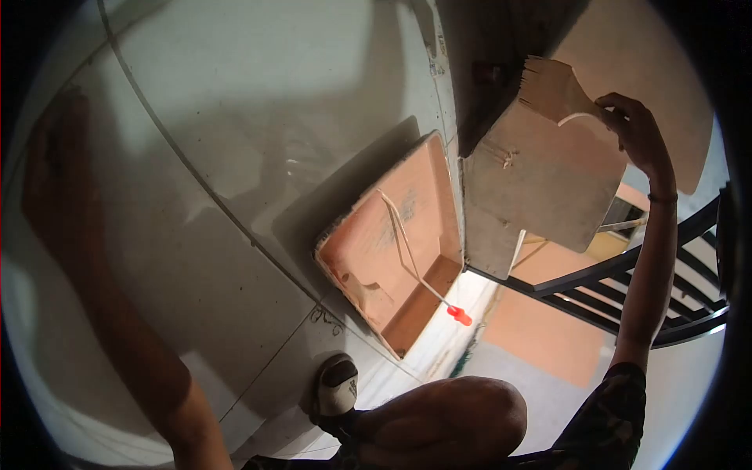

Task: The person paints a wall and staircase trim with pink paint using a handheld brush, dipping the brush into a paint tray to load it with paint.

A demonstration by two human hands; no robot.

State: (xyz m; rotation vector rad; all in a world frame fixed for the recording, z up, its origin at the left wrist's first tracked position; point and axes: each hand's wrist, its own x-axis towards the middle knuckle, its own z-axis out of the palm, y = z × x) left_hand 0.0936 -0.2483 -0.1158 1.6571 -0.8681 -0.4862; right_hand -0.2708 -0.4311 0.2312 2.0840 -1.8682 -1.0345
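Observation:
My right hand (638, 133) is closed on the narrow end of a flat brown piece with a jagged, fringed far edge (556, 84), like a worn brush or torn cardboard. Below it stands a grey-brown board (540, 180). My left hand (59, 172) is at the far left, dark and blurred near the pale surface; its fingers cannot be made out. Between the hands a shallow pinkish tray (446, 211) lies tilted, with a bent wire tool inside whose red handle (460, 316) sticks out over the tray's lower edge.
Black metal railings (595, 274) curve across the lower right. My bent knee (478, 407) and a shoe (338, 384) are at the bottom. Pale tiles (235, 157) with dark joints spread over the left. A dark panel (501, 47) rises at the top.

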